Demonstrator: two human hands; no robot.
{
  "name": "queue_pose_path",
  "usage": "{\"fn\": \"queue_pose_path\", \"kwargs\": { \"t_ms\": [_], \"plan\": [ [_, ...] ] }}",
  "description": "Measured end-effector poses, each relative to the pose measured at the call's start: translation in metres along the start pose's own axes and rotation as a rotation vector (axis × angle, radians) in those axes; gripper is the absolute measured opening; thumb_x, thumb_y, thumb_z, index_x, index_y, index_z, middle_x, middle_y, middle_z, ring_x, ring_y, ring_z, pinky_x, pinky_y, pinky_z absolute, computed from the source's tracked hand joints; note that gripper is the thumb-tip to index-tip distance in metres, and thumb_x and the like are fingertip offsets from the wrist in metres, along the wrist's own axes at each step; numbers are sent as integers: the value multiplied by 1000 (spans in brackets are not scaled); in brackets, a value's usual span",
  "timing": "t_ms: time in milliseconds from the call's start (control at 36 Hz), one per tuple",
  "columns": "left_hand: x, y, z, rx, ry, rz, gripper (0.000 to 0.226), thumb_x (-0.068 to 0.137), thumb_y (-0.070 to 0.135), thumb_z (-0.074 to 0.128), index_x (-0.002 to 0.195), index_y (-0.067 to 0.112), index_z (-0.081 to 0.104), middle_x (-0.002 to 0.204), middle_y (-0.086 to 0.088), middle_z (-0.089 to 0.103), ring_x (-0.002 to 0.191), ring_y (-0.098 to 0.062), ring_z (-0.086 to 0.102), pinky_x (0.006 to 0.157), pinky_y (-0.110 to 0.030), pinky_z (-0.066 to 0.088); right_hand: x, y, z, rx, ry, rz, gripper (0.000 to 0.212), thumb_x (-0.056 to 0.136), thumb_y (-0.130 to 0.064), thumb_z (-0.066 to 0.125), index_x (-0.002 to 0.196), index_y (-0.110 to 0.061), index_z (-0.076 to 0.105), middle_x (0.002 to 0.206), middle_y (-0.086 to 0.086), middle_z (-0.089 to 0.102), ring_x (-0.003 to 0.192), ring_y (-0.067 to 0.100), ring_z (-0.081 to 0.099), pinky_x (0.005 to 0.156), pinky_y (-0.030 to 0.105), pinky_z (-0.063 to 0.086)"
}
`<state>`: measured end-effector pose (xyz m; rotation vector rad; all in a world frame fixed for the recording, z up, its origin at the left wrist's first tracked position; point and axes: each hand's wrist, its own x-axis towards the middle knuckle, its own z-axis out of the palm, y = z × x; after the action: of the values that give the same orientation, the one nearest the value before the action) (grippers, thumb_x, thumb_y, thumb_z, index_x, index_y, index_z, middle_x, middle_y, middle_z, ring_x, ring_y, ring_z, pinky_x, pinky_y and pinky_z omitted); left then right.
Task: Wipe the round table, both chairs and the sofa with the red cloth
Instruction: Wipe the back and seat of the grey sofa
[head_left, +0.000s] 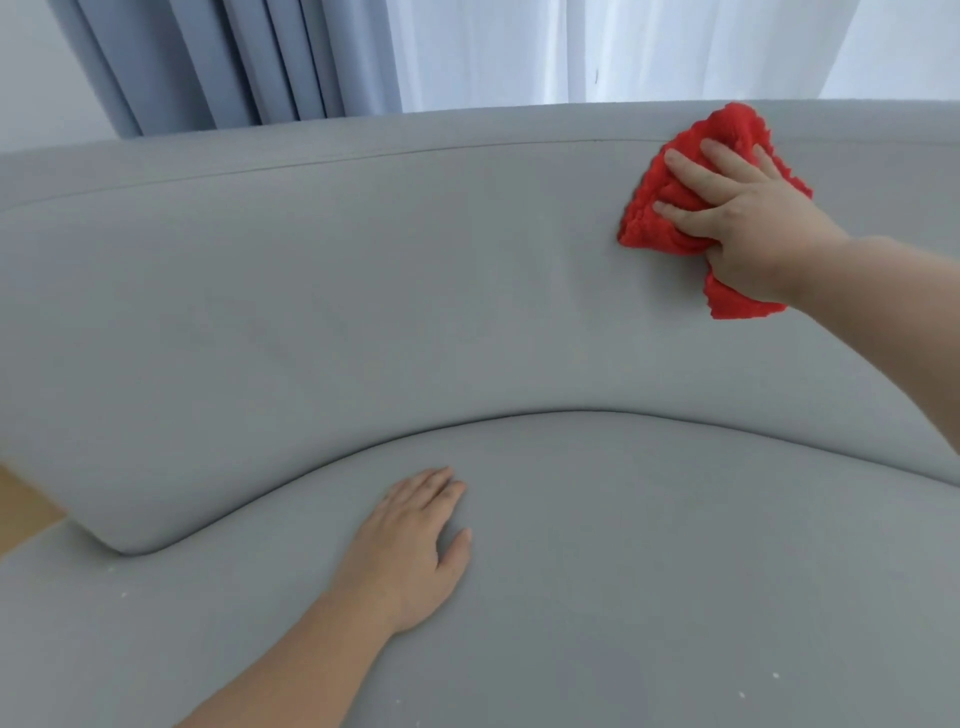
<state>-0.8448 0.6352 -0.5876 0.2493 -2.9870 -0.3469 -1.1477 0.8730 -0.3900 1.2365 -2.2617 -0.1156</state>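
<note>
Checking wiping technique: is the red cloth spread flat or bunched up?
Bunched. The red cloth shows folds and creases under the right hand, pressed against the sofa backrest.

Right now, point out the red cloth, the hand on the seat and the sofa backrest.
red cloth (647, 228): head view, its lower left fold.
left hand (415, 545): head view, back of the hand.
sofa backrest (363, 291): head view, bare middle of the cushion.

Reaching forward with right hand (737, 218), fingers spread, pressing flat; resting left hand (410, 551) palm down, fingers straight.
</note>
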Motion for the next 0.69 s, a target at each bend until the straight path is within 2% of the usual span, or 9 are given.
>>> {"fn": "queue_pose_path", "kwargs": {
  "t_ms": [83, 139, 222, 389, 472, 583, 694],
  "plan": [
    [0, 1, 4, 9, 21, 9, 75, 81, 56, 11, 144, 25, 36, 153, 7, 27, 141, -10, 22, 115, -21, 2, -2, -5, 1, 5, 15, 17, 58, 79, 3, 53, 134, -14, 57, 155, 13, 30, 141, 47, 21, 112, 66, 10],
    [0, 0, 5, 14, 8, -3, 65, 84, 51, 24, 137, 21, 48, 146, 3, 42, 135, -15, 38, 111, -24, 11, 1, -12, 1, 25, 63, 42, 60, 78, -6, 42, 135, -13, 56, 154, 16, 32, 138, 50, 25, 110, 69, 14],
    [-1, -2, 8, 48, 6, -13, 55, 84, 45, 37, 127, 18, 59, 134, 0, 55, 123, -18, 52, 105, -29, 23, 14, -26, 2, 61, 136, 61, 61, 78, -8, 40, 137, -13, 54, 153, 18, 33, 136, 52, 27, 109, 68, 16],
    [0, -4, 8, 86, 21, 7, 53, 83, 42, 40, 125, 18, 61, 133, 0, 57, 121, -17, 54, 103, -30, 25, 26, -32, 17, 27, 211, 9, 62, 80, -4, 43, 140, -15, 49, 154, 17, 31, 137, 51, 27, 110, 69, 14],
    [-1, -5, 9, 68, 34, 17, 53, 82, 41, 41, 125, 17, 61, 133, -1, 57, 121, -17, 54, 105, -30, 25, 22, -29, 18, 6, 221, 5, 64, 81, -14, 40, 145, -19, 42, 156, 14, 27, 140, 47, 23, 114, 63, 12],
    [0, -8, 12, 61, 59, 36, 54, 83, 40, 40, 126, 16, 60, 134, -2, 56, 123, -18, 53, 107, -28, 21, 15, -31, 17, -13, 157, -17, 79, 72, -23, 45, 150, -17, 32, 159, 16, 18, 143, 45, 14, 116, 57, 4],
    [1, -8, 15, 67, 65, 36, 54, 82, 40, 40, 126, 15, 60, 133, -2, 56, 123, -18, 53, 105, -29, 22, 8, -34, 31, -54, 168, -20, 82, 69, -17, 46, 150, -13, 32, 158, 18, 19, 143, 48, 14, 115, 57, 3]
  ]
}}
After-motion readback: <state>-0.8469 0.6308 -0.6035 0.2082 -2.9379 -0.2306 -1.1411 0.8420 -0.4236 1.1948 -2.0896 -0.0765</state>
